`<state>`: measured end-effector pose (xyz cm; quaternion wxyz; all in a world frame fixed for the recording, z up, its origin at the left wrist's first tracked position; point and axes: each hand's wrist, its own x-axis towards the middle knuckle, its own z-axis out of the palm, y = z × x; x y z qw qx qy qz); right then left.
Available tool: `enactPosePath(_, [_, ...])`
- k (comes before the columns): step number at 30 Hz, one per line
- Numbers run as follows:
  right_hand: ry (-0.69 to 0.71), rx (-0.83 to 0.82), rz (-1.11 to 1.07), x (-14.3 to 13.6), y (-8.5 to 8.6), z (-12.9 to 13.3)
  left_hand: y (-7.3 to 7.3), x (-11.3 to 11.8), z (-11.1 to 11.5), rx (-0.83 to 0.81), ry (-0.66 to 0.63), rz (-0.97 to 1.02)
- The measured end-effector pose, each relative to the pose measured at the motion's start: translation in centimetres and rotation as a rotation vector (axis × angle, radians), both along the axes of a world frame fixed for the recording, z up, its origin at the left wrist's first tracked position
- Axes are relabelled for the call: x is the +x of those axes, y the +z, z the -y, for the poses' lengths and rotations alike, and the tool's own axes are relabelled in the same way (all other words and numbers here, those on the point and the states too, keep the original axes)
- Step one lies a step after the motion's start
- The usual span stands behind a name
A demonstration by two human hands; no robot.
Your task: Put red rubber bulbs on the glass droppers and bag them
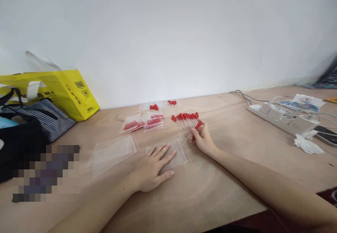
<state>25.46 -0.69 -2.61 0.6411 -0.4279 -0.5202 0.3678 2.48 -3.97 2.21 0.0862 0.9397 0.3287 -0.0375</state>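
My left hand (155, 166) lies flat with spread fingers on a clear zip bag (179, 155), whose red-lined mouth faces right. Between the fingertips of my right hand (204, 140) is a dropper (198, 125) with a red rubber bulb. Its thin clear stem slants down left to the bag's mouth; whether the tip is inside I cannot tell. Just behind, a row of similar droppers (187, 120) lies fanned out, bulbs away from me. Left of my left hand is a loose stack of flat zip bags (113, 155).
Filled bags with red bulbs (131, 124) lie behind the stack; loose red bulbs (154, 107) lie near the wall. A yellow bag (81, 99) and a striped bag (58, 115) stand left. On the right are a power strip (276, 120) with cables, crumpled tissue (308, 145) and a phone (326, 135).
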Motion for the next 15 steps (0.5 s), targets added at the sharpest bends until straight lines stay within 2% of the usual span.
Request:
enactPosePath(8, [0.153, -0.189, -0.190, -0.3, 0.9, 0.8, 0.1, 0.0, 0.1, 0.013, -0.005, 0.002])
enactPosePath(12, [0.261, -0.328, -0.030, 0.1, 1.4, 1.2, 0.2, 0.1, 0.1, 0.013, 0.009, 0.008])
enactPosePath(15, [0.335, -0.363, 0.124, 0.4, 1.6, 1.5, 0.3, 0.2, 0.1, 0.003, 0.029, 0.010])
